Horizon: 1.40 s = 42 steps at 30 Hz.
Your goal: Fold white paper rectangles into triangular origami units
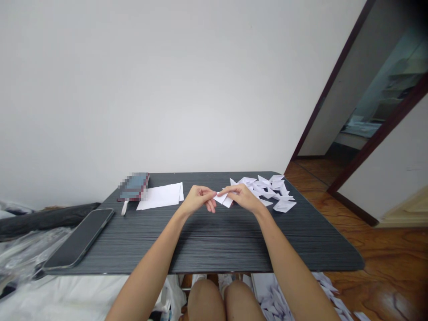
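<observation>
Between my two hands, above the dark table, is a small folded piece of white paper (224, 200). My left hand (201, 198) pinches its left corner with thumb and finger, the other fingers curled loosely below. Over its right side lies my right hand (241, 197), a finger pressing on the top edge and the remaining fingers partly hidden behind the paper. Just beyond my right hand, several folded white paper pieces (267, 187) lie in a loose heap. Left of my hands rest flat white paper sheets (162, 196).
A blurred, book-like item (133, 187), a white pen-like object (125, 208) and a smartphone (80, 238) occupy the left of the dark table (220, 249). More folded papers (276, 303) lie below the table. A white wall (183, 89) stands behind; a doorway opens at right.
</observation>
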Each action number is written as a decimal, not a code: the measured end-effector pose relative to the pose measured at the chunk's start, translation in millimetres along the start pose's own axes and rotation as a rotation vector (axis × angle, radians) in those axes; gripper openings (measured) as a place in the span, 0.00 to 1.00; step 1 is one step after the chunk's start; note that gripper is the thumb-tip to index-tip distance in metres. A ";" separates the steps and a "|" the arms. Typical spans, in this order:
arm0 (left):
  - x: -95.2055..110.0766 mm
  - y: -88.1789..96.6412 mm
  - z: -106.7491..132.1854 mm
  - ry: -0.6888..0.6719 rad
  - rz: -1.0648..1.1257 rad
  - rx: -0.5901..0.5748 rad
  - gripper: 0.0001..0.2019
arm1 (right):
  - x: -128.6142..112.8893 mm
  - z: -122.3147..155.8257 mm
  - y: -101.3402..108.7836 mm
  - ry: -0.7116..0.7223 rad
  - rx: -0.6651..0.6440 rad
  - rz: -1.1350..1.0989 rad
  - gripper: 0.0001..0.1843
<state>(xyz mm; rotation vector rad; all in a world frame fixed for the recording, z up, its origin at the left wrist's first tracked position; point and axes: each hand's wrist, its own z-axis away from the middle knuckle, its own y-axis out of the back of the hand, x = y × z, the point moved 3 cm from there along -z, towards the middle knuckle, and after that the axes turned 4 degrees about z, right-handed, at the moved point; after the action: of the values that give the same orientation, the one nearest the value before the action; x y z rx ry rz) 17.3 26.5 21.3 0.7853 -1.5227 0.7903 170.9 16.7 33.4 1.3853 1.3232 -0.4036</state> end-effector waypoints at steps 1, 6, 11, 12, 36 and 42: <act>0.1 -0.3 0.2 -0.011 -0.020 0.000 0.15 | -1.0 0.0 0.2 0.001 0.005 -0.013 0.14; 0.0 -4.9 2.7 -0.102 -0.161 -0.002 0.16 | 0.1 -1.2 -0.7 -0.007 0.049 0.021 0.13; 4.1 -8.2 6.0 -0.234 -0.360 0.043 0.15 | 9.6 -4.0 -2.9 -0.011 0.056 0.053 0.10; 4.8 -8.3 6.3 -0.251 -0.389 0.045 0.15 | 10.2 -4.2 -3.1 -0.017 0.053 0.038 0.10; 12.8 7.6 0.7 -0.449 -0.237 0.183 0.10 | 16.7 -8.0 -24.1 -0.093 0.045 -0.311 0.16; 8.5 8.6 -1.4 -0.452 -0.330 0.250 0.09 | 9.7 -7.0 -26.2 -0.081 0.009 -0.318 0.14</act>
<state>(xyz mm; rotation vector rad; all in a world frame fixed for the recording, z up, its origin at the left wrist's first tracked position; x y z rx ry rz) 10.1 32.0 29.5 1.4358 -1.6406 0.5829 148.6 20.6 15.4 1.1540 1.4787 -0.6718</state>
